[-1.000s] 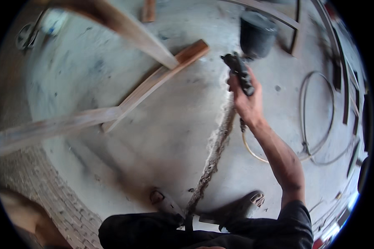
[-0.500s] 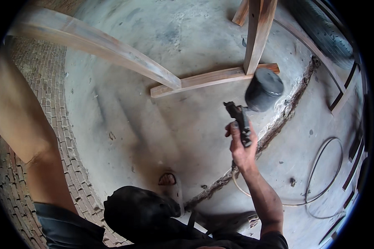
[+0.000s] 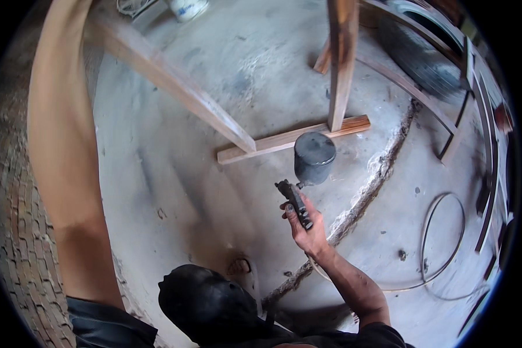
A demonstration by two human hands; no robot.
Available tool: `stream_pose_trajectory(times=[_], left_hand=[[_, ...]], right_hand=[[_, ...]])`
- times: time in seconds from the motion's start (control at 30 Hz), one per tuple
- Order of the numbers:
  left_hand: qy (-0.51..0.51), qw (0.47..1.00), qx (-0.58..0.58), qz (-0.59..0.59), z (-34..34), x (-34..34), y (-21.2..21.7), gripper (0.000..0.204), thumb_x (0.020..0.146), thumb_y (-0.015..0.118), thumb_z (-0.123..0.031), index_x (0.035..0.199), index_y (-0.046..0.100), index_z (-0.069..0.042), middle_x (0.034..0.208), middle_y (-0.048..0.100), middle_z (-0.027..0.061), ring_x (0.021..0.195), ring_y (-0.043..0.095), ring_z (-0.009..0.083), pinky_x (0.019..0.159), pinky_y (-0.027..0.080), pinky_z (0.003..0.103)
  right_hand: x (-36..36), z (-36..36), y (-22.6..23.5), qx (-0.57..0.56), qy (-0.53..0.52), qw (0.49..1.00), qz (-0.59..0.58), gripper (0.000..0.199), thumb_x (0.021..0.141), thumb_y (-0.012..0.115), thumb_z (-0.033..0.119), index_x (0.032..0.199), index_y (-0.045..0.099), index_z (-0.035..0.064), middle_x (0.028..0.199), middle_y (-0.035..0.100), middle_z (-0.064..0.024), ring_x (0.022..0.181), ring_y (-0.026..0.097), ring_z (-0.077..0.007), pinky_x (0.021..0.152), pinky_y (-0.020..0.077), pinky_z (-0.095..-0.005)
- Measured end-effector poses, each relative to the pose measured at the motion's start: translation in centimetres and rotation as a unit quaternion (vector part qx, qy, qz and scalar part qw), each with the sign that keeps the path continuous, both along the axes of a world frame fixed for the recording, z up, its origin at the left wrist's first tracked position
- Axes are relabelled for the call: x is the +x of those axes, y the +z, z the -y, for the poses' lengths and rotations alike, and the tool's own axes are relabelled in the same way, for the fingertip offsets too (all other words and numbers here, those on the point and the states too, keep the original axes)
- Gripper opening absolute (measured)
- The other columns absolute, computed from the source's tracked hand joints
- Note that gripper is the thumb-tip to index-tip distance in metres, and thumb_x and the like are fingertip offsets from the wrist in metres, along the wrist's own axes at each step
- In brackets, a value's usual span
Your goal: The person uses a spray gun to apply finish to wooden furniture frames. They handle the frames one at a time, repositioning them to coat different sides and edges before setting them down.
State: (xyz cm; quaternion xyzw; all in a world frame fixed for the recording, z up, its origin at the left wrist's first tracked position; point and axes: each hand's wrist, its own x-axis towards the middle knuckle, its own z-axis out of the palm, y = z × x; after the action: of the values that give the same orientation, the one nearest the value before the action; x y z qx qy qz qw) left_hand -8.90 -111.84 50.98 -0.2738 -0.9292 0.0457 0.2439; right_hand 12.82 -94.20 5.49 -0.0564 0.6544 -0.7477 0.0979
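spray gun [image 3: 296, 204]: dark metal, grimy, matt
cup [image 3: 314, 156]: grey metal, dull, paint-filmed
wooden frame [image 3: 296, 138]: bare sawn timber, reddish-brown, matt
floor [image 3: 226, 69]: rough concrete, dusty, stained
hose [image 3: 446, 255]: pale, smooth plastic or rubber
brick paving [image 3: 17, 243]: coarse, weathered

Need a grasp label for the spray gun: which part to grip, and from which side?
Grip the spray gun by its slim dark handle, coming from below and behind, as the right hand does now with its fingers wrapped round it. The bulky round cup sits at the far end, too wide to close on.
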Motion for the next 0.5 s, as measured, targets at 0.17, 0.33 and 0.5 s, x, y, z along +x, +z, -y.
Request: stream_pose_trajectory(times=[0.17,0.33,0.5], left_hand=[[0.041,0.995,0.047,0.075,-0.4,2.1,0.7,0.05,0.094,0.07,-0.044,0.117,0.063,0.0,0.102,0.066,0.0087,0.095,0.059,0.0157,0.087,0.048,0.033],[0.041,0.996,0.005,0.081,1.4,2.6,2.0,0.072,0.092,0.067,-0.058,0.146,0.053,-0.013,0.108,0.067,0.0088,0.103,0.064,0.0199,0.091,0.051,0.035],[0.099,0.975,0.034,0.198,-2.8,7.4,2.4,0.086,0.08,0.07,-0.07,0.134,0.06,-0.003,0.09,0.065,0.0085,0.081,0.066,0.0183,0.078,0.054,0.036]], right_hand=[[2.2,0.3,-0.1,0.007,-0.029,1.0,-0.002,0.048,0.098,0.068,0.011,0.144,0.055,0.0044,0.118,0.072,-0.0227,0.106,0.073,-0.0287,0.09,0.0549,-0.0351],[4.6,-0.4,-0.3,-0.023,-0.009,1.0,0.015,0.05,0.096,0.066,0.007,0.145,0.055,0.0051,0.122,0.07,-0.0239,0.113,0.072,-0.0295,0.095,0.0533,-0.035],[7.6,-1.1,-0.8,-0.06,0.006,0.998,-0.02,0.051,0.098,0.066,0.008,0.147,0.052,0.0041,0.096,0.07,-0.0062,0.084,0.062,-0.0098,0.079,0.0526,-0.0285]])
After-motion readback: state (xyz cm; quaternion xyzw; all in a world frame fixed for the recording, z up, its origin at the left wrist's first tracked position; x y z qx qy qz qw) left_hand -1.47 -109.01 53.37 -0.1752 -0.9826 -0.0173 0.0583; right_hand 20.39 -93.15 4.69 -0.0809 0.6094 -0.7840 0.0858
